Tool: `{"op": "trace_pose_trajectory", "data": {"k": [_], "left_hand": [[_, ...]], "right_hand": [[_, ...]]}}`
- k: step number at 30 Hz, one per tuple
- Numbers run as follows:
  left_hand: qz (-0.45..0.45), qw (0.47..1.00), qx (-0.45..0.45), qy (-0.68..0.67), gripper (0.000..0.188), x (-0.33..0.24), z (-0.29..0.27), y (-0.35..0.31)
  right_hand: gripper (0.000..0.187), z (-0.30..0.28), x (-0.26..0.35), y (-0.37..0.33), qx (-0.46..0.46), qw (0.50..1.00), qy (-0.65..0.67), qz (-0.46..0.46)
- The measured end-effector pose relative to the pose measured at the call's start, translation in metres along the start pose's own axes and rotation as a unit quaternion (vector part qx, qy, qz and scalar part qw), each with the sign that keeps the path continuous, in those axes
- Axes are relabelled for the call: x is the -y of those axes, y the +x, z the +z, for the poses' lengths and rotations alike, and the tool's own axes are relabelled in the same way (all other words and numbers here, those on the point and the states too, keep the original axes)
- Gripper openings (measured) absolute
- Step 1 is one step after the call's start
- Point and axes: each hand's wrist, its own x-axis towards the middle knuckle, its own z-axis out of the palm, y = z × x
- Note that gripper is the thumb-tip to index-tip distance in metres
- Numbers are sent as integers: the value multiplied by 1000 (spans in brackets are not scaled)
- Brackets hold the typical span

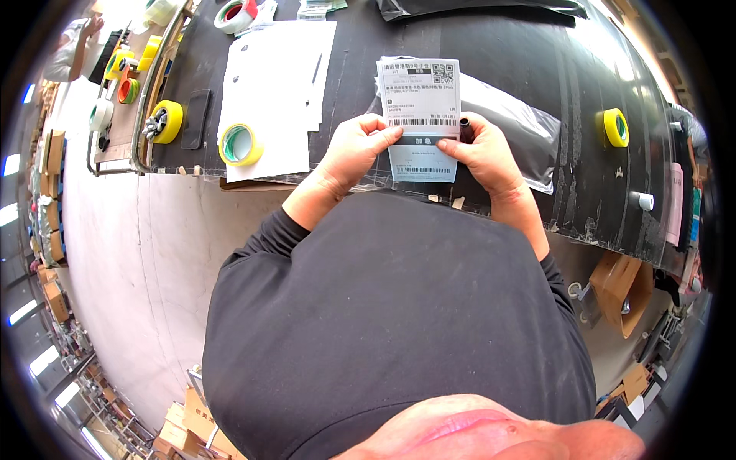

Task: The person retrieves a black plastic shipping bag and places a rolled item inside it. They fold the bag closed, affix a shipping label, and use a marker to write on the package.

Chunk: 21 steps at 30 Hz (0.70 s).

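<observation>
Between my two hands is a strip of shipping labels (420, 96), white in its upper part and pale blue below, with printed text, barcodes and a square code. My left hand (356, 149) pinches its left edge between thumb and fingers. On the opposite edge, my right hand (483, 153) grips it the same way. A short dark cylinder (465, 129) sticks up among the right hand's fingers; its kind is not clear. Behind the labels and to their right lies a dark plastic mailer bag (510, 126) with a glossy surface, partly hidden by the right hand.
White paper sheets (268, 84) lie left on the black table (353, 46), with a yellow tape roll (241, 146) on them. Beside them are a phone (196, 119) and another tape roll (169, 121). A yellow roll (615, 128) stands right; a black bag (475, 8) lies far back.
</observation>
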Motion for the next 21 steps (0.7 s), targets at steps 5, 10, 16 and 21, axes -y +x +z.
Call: {"op": "trace_pose_trajectory", "data": {"k": [5, 10, 16, 21], "left_hand": [[-5, 999, 22, 31, 15, 6, 16, -4], [-12, 999, 21, 38, 15, 11, 11, -8], [-17, 999, 7, 48, 16, 12, -4, -13], [-19, 999, 4, 32, 17, 11, -17, -16]], "right_hand": [[40, -5, -13, -13, -27, 1000, 14, 2], [36, -2, -23, -12, -5, 1000, 21, -11], [36, 11, -27, -7, 14, 1000, 13, 7], [34, 22, -27, -4, 23, 1000, 9, 13]]}}
